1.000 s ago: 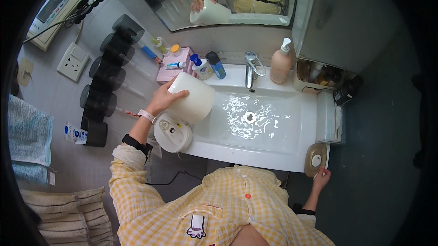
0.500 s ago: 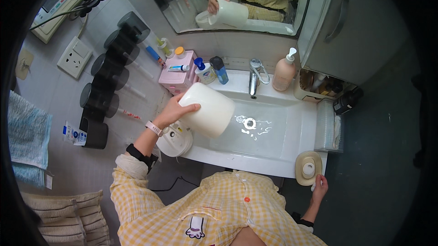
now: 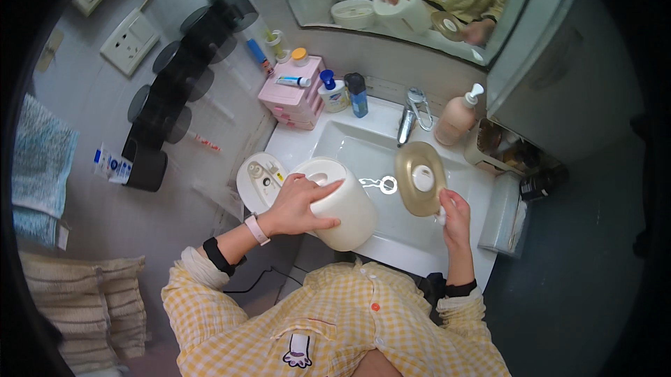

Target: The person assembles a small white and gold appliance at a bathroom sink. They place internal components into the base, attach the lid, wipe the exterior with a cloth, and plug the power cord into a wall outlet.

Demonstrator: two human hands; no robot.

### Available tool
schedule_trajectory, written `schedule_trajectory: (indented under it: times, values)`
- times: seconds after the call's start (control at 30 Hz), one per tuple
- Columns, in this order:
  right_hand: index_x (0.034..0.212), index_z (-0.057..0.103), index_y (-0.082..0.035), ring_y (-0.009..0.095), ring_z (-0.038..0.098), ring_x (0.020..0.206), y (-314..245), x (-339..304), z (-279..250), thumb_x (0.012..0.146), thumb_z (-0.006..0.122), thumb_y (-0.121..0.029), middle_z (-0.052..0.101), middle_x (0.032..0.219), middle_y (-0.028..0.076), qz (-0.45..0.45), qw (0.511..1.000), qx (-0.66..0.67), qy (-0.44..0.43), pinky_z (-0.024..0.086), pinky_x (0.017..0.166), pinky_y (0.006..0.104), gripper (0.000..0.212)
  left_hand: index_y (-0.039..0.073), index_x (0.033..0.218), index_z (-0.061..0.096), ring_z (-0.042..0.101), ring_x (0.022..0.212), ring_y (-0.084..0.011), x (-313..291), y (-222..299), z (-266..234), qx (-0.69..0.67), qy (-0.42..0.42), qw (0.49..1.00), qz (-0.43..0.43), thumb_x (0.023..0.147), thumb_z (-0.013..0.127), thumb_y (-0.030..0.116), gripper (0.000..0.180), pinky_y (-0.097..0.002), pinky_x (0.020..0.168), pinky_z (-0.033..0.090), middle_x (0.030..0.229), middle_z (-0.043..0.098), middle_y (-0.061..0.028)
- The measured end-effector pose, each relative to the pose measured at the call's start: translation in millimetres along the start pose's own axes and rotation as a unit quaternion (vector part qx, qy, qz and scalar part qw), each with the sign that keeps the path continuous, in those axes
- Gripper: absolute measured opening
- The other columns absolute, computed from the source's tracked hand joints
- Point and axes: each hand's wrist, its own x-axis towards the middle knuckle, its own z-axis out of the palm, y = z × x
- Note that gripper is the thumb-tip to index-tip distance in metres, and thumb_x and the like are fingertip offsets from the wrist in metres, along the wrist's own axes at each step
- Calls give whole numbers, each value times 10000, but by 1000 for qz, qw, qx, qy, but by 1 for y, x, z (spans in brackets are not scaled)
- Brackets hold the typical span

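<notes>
From here I see a big, smooth, cream-white tub, tipped, gripped by the left hand. Right of that grip, the right hand pinches a shiny gold-brown lid. Left of the left hand sits a white base. The lid's round knob is white.

The container is left of the lid, the base farther left, the faucet behind the basin.
</notes>
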Motion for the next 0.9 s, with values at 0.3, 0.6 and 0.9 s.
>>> schedule_trajectory:
  times: [0.3, 0.6, 0.9]
  values:
    - [970, 631, 7, 65, 544, 626, -12, 12, 106, 910, 645, -251, 631, 788, 8, 98, 963, -44, -245, 422, 553, 213, 264, 235, 1183, 639, 518, 1016, -302, -41, 21, 59, 134, 148, 980, 16, 677, 728, 422, 546, -482, 967, 351, 1060, 555, -121]
    - [934, 644, -36, 33, 475, 560, 4, -13, 126, 875, 691, -281, 592, 741, -24, 81, 947, -157, -266, 351, 465, 197, 256, 208, 1135, 657, 470, 1182, -345, -57, 30, 95, 125, 214, 969, -13, 674, 752, 351, 492, -515, 1059, 310, 1205, 544, -128]
    - [1012, 629, -12, 98, 548, 889, 20, -28, 140, 841, 724, -239, 638, 949, 38, -84, 931, -213, -283, 427, 766, 252, 300, 142, 1050, 689, 470, 1183, -339, -77, 19, 127, 120, 328, 937, -6, 692, 789, 378, 440, -509, 1052, 309, 1167, 563, -123]
